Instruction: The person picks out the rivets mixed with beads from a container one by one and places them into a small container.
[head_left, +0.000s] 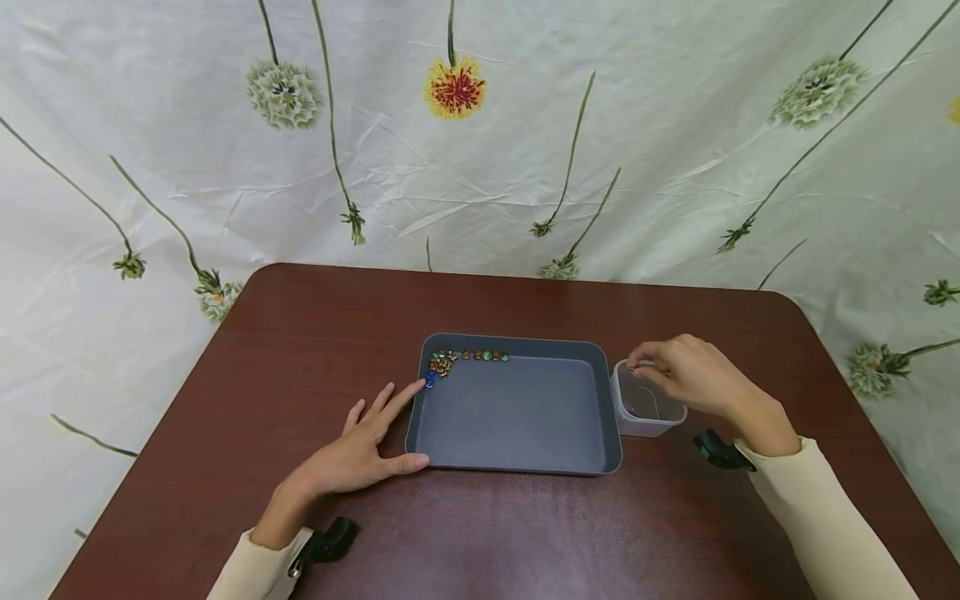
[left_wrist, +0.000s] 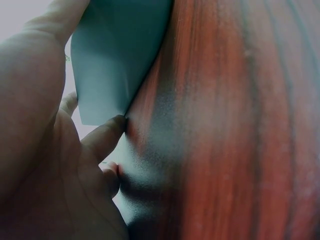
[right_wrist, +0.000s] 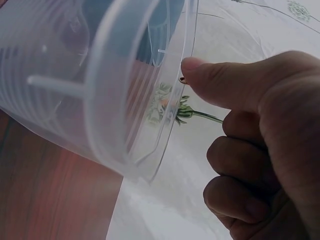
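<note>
A grey rectangular tray (head_left: 517, 417) lies on the table. Small shiny bead-like pieces (head_left: 442, 364) in gold, red, green and blue cluster in its far left corner, and a short row (head_left: 486, 356) of them runs along the far side. My left hand (head_left: 356, 457) has its fingers spread against the tray's left edge, which also shows in the left wrist view. Over the clear plastic container (head_left: 651, 423), my right hand (head_left: 697, 379) pinches a tiny brownish-gold bead (right_wrist: 182, 80), mostly hidden by the thumb. Its other fingers are curled.
The container touches or nearly touches the tray's right side. Both stand on a dark reddish-brown table (head_left: 525, 533), with a white flower-printed cloth (head_left: 480, 183) behind its far edge. A dark wrist device (head_left: 330, 540) is on the left sleeve, another (head_left: 722, 450) by the right sleeve.
</note>
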